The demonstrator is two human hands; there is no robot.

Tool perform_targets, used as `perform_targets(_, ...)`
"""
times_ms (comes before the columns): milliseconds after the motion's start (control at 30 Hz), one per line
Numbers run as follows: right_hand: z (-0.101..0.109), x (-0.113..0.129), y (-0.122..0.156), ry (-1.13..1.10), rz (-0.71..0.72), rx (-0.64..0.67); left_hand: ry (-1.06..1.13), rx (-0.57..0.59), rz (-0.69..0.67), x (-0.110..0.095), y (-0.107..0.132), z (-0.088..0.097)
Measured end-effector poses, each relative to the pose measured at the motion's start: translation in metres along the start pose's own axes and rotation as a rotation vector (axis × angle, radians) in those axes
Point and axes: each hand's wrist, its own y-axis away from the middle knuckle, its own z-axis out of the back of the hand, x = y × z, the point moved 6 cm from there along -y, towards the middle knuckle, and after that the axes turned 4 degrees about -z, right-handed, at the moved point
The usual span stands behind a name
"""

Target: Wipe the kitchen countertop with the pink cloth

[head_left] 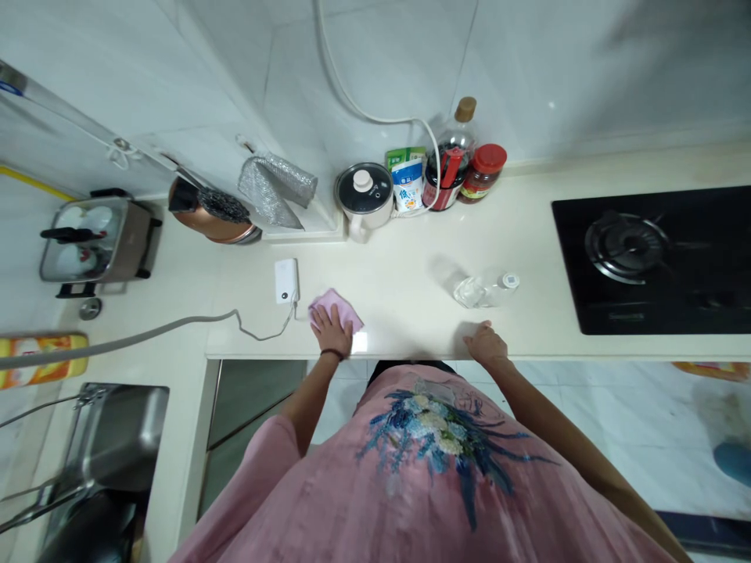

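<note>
My left hand lies flat with spread fingers on a folded pink cloth near the counter's front edge. Part of the cloth is hidden under the palm. To the right, my right hand rests at the counter edge with its fingers curled in, and no object shows in it. A clear bottle with a white cap is on the counter just beyond that hand, not touching it. Left of the cloth is a white power bank with a cable plugged in.
Along the wall stand a lidded electric pot, a seasoning pouch, a red-lidded jar and a cork-topped bottle. A black gas hob is at right. A sink and an electric cooker are at left.
</note>
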Motion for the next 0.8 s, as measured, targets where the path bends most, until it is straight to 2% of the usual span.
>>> perform_targets(133,0.004,0.002,0.003,0.005,-0.003,0.009,-0.025,0.096,-0.324,-0.060,0.050,-0.029)
perform_targets(200,0.006,0.003,0.004,0.004,-0.009,0.017,-0.021,0.128,-0.483,-0.094,0.061,-0.037)
perform_targets(267,0.008,0.003,0.006,0.000,-0.016,0.024,-0.009,0.139,-0.592,-0.126,0.057,-0.039)
perform_targets(367,0.009,0.004,0.008,-0.007,-0.028,0.025,0.015,0.140,-0.674,-0.170,0.027,-0.032)
perform_targets(500,0.008,0.005,0.009,-0.009,-0.027,0.021,0.040,0.162,-0.685,-0.220,-0.039,-0.019)
perform_targets(667,0.005,0.005,0.009,-0.025,-0.031,0.016,0.024,0.203,-0.634,-0.272,-0.124,-0.003)
perform_targets(800,0.005,0.004,0.009,-0.063,-0.050,0.031,0.018,0.210,-0.618,-0.307,-0.166,0.006)
